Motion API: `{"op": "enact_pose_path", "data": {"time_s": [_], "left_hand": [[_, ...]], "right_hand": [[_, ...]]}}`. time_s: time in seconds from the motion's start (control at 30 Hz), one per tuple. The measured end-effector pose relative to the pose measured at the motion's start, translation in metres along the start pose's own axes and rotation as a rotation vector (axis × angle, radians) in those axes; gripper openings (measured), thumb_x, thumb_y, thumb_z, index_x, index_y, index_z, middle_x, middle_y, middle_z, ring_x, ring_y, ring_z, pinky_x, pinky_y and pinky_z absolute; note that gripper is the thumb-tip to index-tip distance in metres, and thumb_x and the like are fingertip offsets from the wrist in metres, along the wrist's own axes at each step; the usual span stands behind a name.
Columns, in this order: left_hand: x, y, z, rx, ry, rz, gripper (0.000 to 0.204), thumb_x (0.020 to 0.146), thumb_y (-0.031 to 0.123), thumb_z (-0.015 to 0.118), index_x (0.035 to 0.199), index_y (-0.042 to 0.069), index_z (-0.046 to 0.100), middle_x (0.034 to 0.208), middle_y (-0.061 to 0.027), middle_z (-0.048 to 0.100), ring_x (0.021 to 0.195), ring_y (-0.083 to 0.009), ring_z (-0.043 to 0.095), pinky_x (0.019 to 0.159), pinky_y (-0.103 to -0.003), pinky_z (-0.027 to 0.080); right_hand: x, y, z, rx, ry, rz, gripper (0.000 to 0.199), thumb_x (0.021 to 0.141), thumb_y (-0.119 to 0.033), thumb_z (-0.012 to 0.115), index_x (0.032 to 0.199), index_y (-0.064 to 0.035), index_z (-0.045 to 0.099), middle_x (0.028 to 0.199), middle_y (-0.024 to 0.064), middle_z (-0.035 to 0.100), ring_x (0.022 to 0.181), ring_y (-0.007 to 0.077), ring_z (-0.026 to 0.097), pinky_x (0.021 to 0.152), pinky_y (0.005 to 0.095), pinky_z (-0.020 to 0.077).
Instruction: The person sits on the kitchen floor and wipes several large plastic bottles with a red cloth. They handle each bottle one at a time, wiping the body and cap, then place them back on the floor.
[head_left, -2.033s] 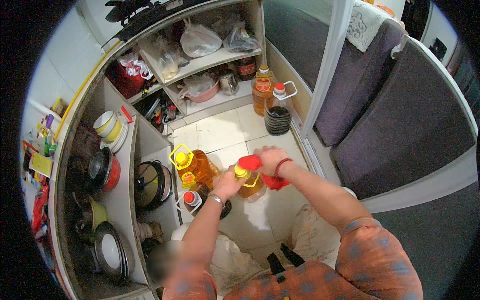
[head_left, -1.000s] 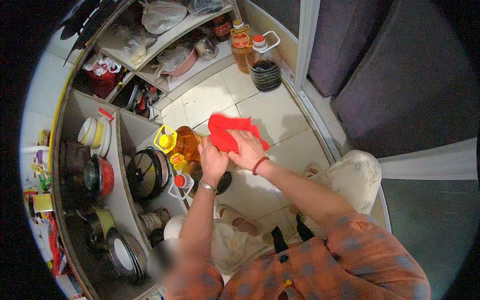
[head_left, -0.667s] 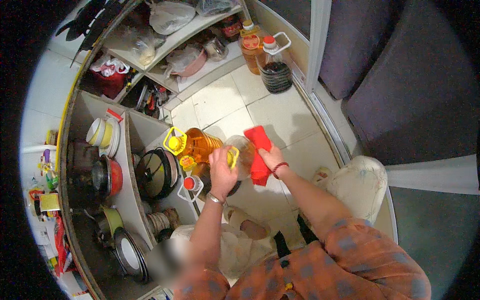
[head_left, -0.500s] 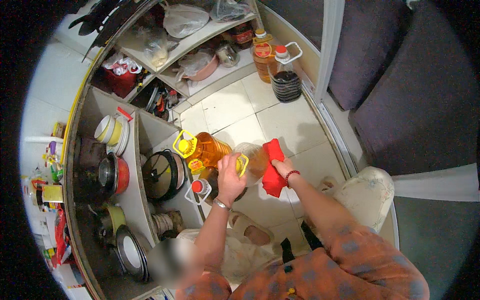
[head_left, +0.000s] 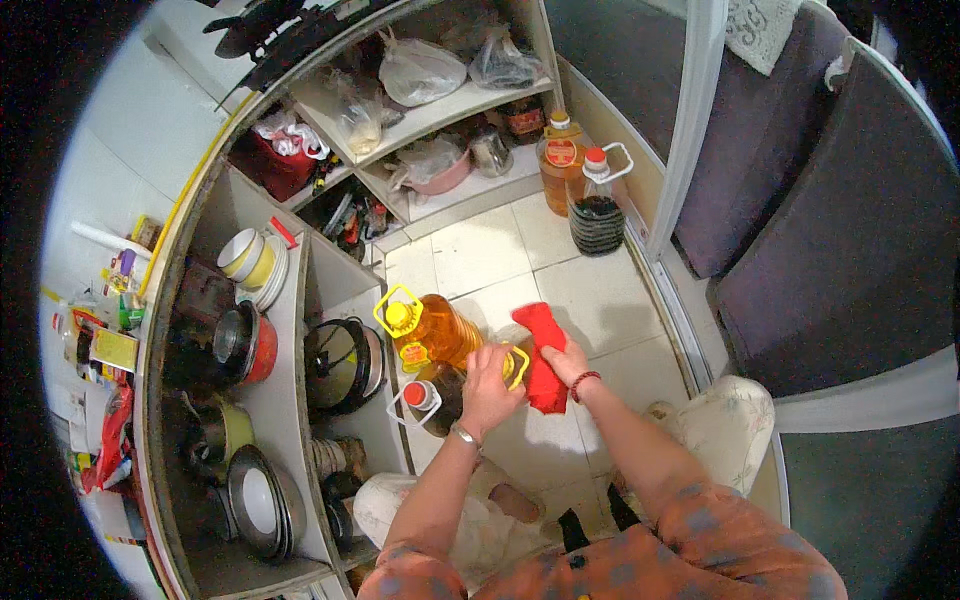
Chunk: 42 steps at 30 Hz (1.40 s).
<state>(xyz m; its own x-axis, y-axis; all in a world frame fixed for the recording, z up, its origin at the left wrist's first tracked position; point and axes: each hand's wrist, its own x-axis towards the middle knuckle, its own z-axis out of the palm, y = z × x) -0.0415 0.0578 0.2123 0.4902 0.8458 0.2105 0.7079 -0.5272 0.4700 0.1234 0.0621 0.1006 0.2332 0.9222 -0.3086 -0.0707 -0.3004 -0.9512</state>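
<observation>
My left hand (head_left: 490, 388) is closed over the top of a plastic jug with a yellow handle (head_left: 519, 367); the jug's body is mostly hidden below the hand. A red cloth (head_left: 543, 362) is bunched in my right hand (head_left: 566, 362), just right of that jug. Left of my left hand stands an orange oil jug (head_left: 444, 332) with a yellow cap and handle. Nearer to me is a dark bottle (head_left: 438, 400) with a red cap and white handle, close beside my left wrist.
Shelves at left hold stacked bowls (head_left: 243, 258), pans (head_left: 262, 500) and a lidded pot (head_left: 342, 362). Plastic bags (head_left: 422, 72) lie on the far shelf. Another oil jug (head_left: 560, 165) and a jug of dark liquid (head_left: 597, 215) stand by the sliding-door track at far right.
The yellow-handled jug was tilted with its clear body showing; now its body is mostly out of sight under my left hand. The red cloth has come away from its side. My view has shifted.
</observation>
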Motion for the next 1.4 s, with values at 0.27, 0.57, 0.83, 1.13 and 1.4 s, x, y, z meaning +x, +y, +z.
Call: {"op": "enact_pose_path", "data": {"time_s": [0.27, 0.57, 0.83, 1.13, 1.4], "left_hand": [[-0.005, 0.02, -0.006, -0.003, -0.125, 0.092, 0.052, 0.073, 0.031, 0.076, 0.112, 0.006, 0.054, 0.104, -0.0133, 0.05, 0.104, -0.0339, 0.047, 0.088, -0.043, 0.044], [-0.016, 0.017, 0.023, -0.013, 0.037, -0.079, 0.021, 0.081, 0.023, 0.064, 0.073, 0.005, 0.059, 0.085, -0.0118, 0.055, 0.087, -0.0311, 0.055, 0.075, -0.043, 0.046], [-0.039, 0.027, 0.013, -0.042, -0.025, 0.007, 0.031, 0.075, 0.017, 0.069, 0.102, 0.007, 0.058, 0.104, -0.0142, 0.055, 0.097, -0.036, 0.052, 0.086, -0.042, 0.045], [-0.045, 0.019, 0.021, 0.061, -0.048, -0.069, 0.041, 0.076, 0.027, 0.07, 0.11, 0.007, 0.059, 0.122, -0.0162, 0.054, 0.114, -0.0354, 0.052, 0.097, -0.043, 0.043], [-0.042, 0.032, 0.018, 0.061, -0.251, -0.064, 0.04, 0.073, 0.028, 0.07, 0.104, 0.006, 0.059, 0.113, -0.0148, 0.056, 0.109, -0.0351, 0.054, 0.091, -0.044, 0.047]], "right_hand": [[0.006, 0.046, -0.027, 0.26, 0.011, 0.305, 0.042, 0.082, -0.02, 0.06, 0.121, -0.0037, 0.055, 0.101, 0.01, 0.066, 0.088, 0.0217, 0.064, 0.078, 0.0345, 0.0517], [-0.013, -0.055, 0.001, -0.003, -0.374, -0.129, 0.045, 0.078, -0.022, 0.063, 0.12, -0.0045, 0.057, 0.099, 0.0099, 0.067, 0.088, 0.0201, 0.063, 0.081, 0.0333, 0.0505], [-0.003, 0.023, -0.011, 0.057, -0.101, 0.238, 0.046, 0.08, -0.028, 0.063, 0.12, -0.0043, 0.057, 0.101, 0.0123, 0.067, 0.092, 0.0243, 0.064, 0.082, 0.0364, 0.0503], [0.005, 0.028, -0.005, -0.019, -0.166, 0.171, 0.05, 0.079, -0.029, 0.064, 0.122, -0.0058, 0.056, 0.104, 0.0124, 0.067, 0.09, 0.0234, 0.064, 0.081, 0.0363, 0.0516], [0.008, -0.033, 0.008, -0.606, -0.501, -0.127, 0.055, 0.071, -0.045, 0.061, 0.115, -0.012, 0.062, 0.105, 0.0185, 0.066, 0.098, 0.0341, 0.063, 0.089, 0.0404, 0.0485]]}}
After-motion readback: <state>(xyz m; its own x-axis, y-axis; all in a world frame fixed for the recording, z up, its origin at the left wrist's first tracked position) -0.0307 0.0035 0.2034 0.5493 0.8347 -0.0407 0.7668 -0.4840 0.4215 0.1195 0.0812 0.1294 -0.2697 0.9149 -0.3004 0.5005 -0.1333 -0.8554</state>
